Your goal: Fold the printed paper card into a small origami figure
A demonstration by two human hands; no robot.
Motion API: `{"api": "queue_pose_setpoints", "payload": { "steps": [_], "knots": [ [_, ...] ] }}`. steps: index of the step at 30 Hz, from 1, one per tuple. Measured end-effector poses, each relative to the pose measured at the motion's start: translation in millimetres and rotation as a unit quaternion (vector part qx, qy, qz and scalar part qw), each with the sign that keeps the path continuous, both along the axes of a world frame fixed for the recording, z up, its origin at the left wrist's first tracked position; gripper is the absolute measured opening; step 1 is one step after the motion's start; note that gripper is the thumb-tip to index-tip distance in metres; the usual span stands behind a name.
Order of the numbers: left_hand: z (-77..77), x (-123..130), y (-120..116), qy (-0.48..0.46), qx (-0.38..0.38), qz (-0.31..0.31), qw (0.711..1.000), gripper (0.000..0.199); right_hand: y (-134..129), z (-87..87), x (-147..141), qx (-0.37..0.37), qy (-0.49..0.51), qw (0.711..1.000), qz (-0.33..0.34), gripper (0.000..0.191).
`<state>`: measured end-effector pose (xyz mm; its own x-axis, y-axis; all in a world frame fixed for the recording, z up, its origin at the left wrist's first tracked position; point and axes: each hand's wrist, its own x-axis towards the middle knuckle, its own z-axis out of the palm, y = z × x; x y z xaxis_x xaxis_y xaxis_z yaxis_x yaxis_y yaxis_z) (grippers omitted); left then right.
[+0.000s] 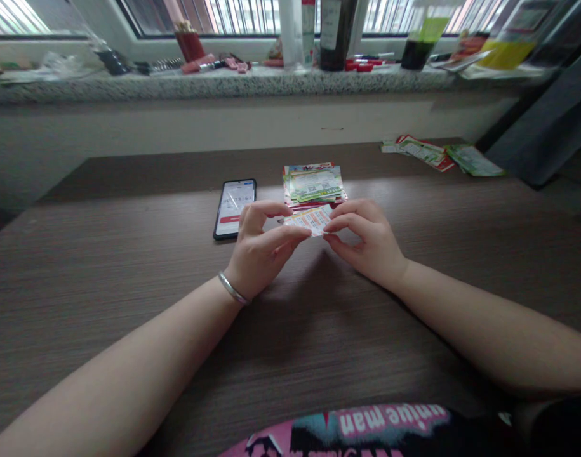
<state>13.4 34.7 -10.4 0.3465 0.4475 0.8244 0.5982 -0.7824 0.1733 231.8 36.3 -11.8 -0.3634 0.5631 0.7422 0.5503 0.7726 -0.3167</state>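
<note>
While the left hand (259, 252) and the right hand (371, 241) share a small printed card (312, 220), it hangs above the table (128, 285), just on the near side of the pile (313, 183) of colourful slips. The left thumb lies along the card's near side and the forefinger arches toward its far side, a gap left between their tips; how the other left fingers bend, I cannot tell. The right thumb and first fingers nearly meet, pinching the card's right end. A bangle (233, 289) circles the left wrist, on the near left of the pile. Left of the pile lies a phone (233, 209) with its screen lit, partly covered by the left hand. Well right of the pile and farther back are loose packets (430, 153). Beyond the pile, a dark bottle (335, 32) stands on the sill (252, 86).
</note>
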Motion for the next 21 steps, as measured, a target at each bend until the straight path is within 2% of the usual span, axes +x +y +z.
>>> {"api": "queue_pose_setpoints", "payload": {
  "steps": [4,7,9,11,17,21],
  "knots": [
    [-0.5,-4.8,1.8,0.085,0.059,-0.008,0.995,0.012,4.4,-5.1,0.1,-0.043,-0.023,0.999,0.024,0.037],
    [-0.3,-5.7,4.3,0.129,0.08,-0.052,0.987,0.012,8.8,-9.0,0.8,-0.063,-0.059,0.994,0.061,0.061],
    [0.0,-4.2,5.1,0.147,0.068,-0.085,0.983,0.012,11.3,-10.8,1.7,-0.072,-0.069,0.992,0.077,0.067],
    [0.5,-1.9,5.2,0.147,0.05,-0.102,0.983,0.011,13.1,-11.7,2.7,-0.083,-0.074,0.99,0.082,0.062],
    [0.7,-1.2,5.4,0.169,0.08,-0.117,0.975,0.014,15.8,-11.1,5.6,-0.113,-0.078,0.989,0.049,0.019],
    [-0.1,-5.2,5.1,0.194,0.032,-0.104,0.975,0.018,17.0,-11.1,7.3,-0.093,-0.057,0.992,0.058,0.014]
  ]
}}
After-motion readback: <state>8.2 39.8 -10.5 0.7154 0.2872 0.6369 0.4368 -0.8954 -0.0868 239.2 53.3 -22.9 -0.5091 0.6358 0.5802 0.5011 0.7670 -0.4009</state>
